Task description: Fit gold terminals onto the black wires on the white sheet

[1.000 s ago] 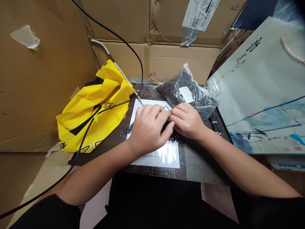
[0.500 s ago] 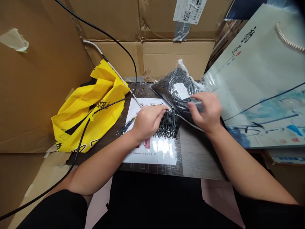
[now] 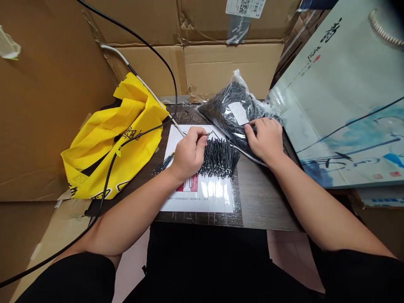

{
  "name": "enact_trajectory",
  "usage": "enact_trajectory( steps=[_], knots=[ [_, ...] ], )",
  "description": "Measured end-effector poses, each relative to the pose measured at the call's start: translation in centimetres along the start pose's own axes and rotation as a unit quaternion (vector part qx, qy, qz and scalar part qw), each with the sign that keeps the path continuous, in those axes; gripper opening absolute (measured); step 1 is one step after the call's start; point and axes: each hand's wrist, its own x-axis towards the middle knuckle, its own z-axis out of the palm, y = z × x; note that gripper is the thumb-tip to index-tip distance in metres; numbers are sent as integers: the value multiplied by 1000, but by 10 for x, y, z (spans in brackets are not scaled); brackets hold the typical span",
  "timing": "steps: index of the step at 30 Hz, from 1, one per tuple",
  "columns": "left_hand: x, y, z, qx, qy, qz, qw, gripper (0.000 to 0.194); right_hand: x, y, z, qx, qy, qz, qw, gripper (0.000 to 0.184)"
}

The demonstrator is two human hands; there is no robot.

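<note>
My left hand (image 3: pixel 190 152) is closed in a pinch on a thin wire (image 3: pixel 209 133), whose short end sticks out past the fingertips. Just right of that hand, a dense row of short black wires (image 3: pixel 221 159) with shiny tips lies across a printed white sheet (image 3: pixel 217 202). More black wires with yellowish ends (image 3: pixel 164 163) lie to its left. My right hand (image 3: pixel 266 138) rests against a clear plastic bag (image 3: pixel 225 105) full of small black pieces. Its fingers curl together over the bag's near right part, and whatever they grip is hidden.
A yellow bag (image 3: pixel 120 143) lies on the left with a black cable (image 3: pixel 109 176) running over it. White cord (image 3: pixel 150 90) passes behind the sheet. Cardboard boxes (image 3: pixel 233 67) wall the back and left. A large pale paper bag (image 3: pixel 341 118) stands right of the dark tabletop (image 3: pixel 268 202).
My right hand has lowered onto the plastic bag, and its spread fingers have curled in. My left hand has shifted slightly left, off part of the wire row. The camera view has moved a little.
</note>
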Motion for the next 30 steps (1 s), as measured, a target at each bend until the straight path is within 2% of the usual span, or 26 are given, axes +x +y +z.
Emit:
enact_trajectory(
  steps=[5,12,20,30],
  knots=[
    [-1,3,0,27,-5,-2,1000,18,-1,0,4,-8,15,3,1000,49],
    [1,7,-2,5,-35,-8,999,25,-4,-1,5,2,89,-13,996,47],
    [-1,9,-2,54,-94,55,993,27,-5,0,4,33,80,-7,996,41],
    [-3,9,-1,73,-84,61,992,27,0,12,6,152,161,-20,975,25]
  ],
)
